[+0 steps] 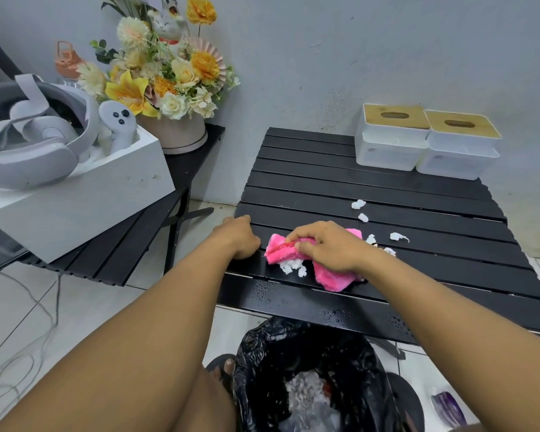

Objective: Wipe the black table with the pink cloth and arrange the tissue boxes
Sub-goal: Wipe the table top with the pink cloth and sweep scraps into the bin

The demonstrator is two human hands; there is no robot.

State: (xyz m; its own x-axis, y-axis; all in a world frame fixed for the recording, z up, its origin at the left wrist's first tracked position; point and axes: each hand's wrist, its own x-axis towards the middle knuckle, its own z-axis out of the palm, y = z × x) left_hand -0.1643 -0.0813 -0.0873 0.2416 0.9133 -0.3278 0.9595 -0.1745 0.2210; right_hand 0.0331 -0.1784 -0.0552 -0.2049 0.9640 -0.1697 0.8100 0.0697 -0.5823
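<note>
Black slatted table (340, 188): stands against the grey wall, near slats beaded with water drops.

Pink cloth (328, 277): bunched on the near-left part of the table; lies directly under the right hand (328, 247), spilling out to that hand's left and toward the near edge; the right hand's fingers are curled down over it, gripping the cloth and pressing it to the slats.

Left hand (237, 236): rests at the table's left edge, just beside the cloth but not touching it; fingers curled under in a loose fist with knuckles on the slat, holding nothing that can be seen.

White paper scraps (292, 267): a small heap touching the cloth's near-left side, between the two hands; further bits (358, 204) scattered on the slats beyond and to the right of the right hand.

Tissue boxes, two (white, with wooden slotted lids): left box (390, 135) and right box (460, 145), side by side and touching at the far right corner of the table, well apart from both hands.

Black bin bag (309, 363): open on the floor below the table's near edge; pale crumpled waste inside.
</note>
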